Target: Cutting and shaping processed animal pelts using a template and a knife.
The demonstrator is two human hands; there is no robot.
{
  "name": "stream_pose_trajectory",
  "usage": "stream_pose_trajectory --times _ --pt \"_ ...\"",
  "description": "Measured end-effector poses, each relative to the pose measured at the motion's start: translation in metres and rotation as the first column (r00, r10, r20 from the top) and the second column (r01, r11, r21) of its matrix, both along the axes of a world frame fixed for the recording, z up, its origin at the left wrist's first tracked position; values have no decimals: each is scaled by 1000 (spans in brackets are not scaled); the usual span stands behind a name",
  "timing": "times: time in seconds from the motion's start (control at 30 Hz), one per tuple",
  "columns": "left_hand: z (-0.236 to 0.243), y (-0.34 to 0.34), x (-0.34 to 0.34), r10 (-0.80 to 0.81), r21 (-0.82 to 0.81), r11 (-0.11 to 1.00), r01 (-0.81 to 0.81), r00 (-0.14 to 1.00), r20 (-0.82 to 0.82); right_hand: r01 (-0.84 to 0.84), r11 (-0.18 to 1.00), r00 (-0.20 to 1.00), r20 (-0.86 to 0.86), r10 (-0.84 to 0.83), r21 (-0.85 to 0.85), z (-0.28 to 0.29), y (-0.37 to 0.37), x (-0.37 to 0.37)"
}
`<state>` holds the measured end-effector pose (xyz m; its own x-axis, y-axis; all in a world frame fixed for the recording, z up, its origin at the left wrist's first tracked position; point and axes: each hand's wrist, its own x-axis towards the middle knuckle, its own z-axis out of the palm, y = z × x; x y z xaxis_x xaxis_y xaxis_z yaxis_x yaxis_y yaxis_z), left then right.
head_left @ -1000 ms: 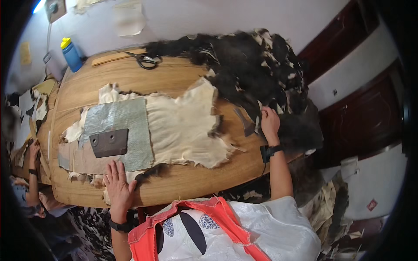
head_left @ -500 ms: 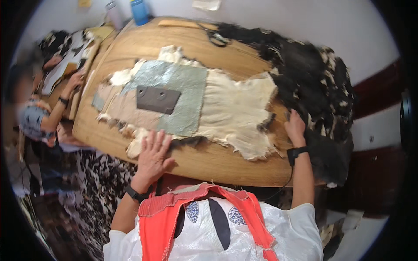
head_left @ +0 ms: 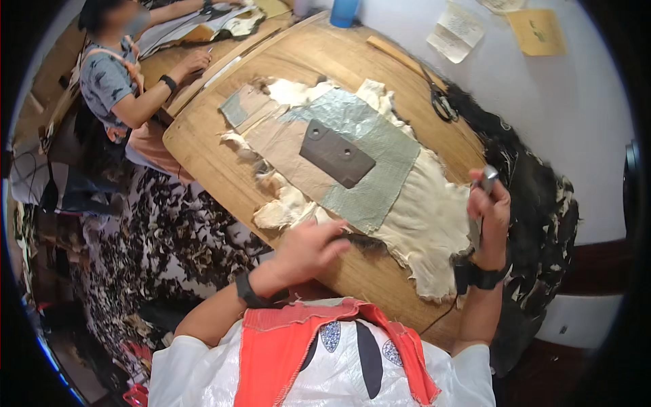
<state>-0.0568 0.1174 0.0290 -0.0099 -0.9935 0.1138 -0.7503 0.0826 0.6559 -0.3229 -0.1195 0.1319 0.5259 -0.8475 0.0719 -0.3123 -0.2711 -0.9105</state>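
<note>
My right hand (head_left: 491, 217) is raised at the right end of a cream pelt (head_left: 434, 224), with its fingers closed round a small silver metal tool (head_left: 489, 175). Its rounded end pokes up above the fist; its exact kind I cannot make out. My left hand (head_left: 306, 249) hovers at the pelt's near edge, fingers apart and slightly blurred, holding nothing. Over the pelt lies a pattern sheet, shiny grey-green (head_left: 386, 152) on one part and pinkish (head_left: 281, 139) on another. A dark flat plate (head_left: 337, 154) with two round metal spots rests on top of it.
Scissors (head_left: 442, 102) and a wooden strip (head_left: 397, 55) lie along the wooden table's (head_left: 210, 159) far edge, beside a blue bottle (head_left: 344, 12). Black-and-white fur (head_left: 542, 203) is heaped at the right. Another person (head_left: 112, 85) works at the left. Scraps (head_left: 176, 237) cover the floor.
My left hand has come off the pelt's near edge. My right hand has lifted from the table, now showing the metal tool. The whole view has turned, so the table appears slanted.
</note>
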Motion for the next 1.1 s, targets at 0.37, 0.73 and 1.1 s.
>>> stream_pose_trajectory --times 0.37,0.73,1.1 --pt "-40 -17 228 897 -337 436 -835 436 81 -789 236 555 823 -120 567 -21 4 230" --pt "-31 -32 247 751 -94 660 -746 647 132 -628 762 778 113 618 157 -103 43 406" --pt "-32 -29 253 683 -202 715 -669 731 -3 -654 728 756 -154 636 -204 -126 52 440"
